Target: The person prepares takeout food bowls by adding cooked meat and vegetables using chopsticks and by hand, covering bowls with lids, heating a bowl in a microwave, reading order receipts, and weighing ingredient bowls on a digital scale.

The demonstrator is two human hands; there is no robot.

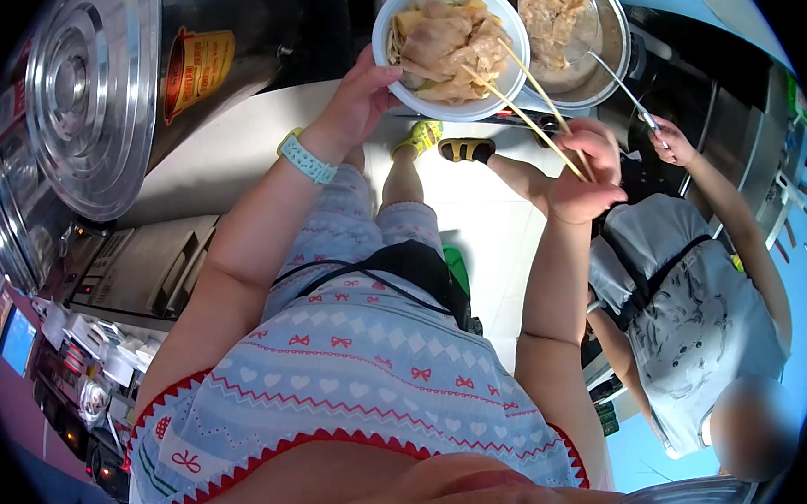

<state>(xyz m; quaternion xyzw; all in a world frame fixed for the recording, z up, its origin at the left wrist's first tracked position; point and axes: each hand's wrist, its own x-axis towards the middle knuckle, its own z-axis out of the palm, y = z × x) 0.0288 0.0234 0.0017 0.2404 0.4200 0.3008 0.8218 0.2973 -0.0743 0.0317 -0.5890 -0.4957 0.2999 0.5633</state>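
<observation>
A white bowl of sliced meat and yellowish pieces is held at its left rim by my left hand, with the thumb over the edge. My right hand grips a pair of wooden chopsticks; their tips touch the meat in the bowl. Just right of the bowl stands a metal pot with cloudy liquid. Over it a strainer holds more pale meat, its handle in a co-worker's hand.
The co-worker in a grey top stands close on my right. A large black container with a clear lid is at the left. Below it is a metal appliance. Dark counter surfaces run along the right.
</observation>
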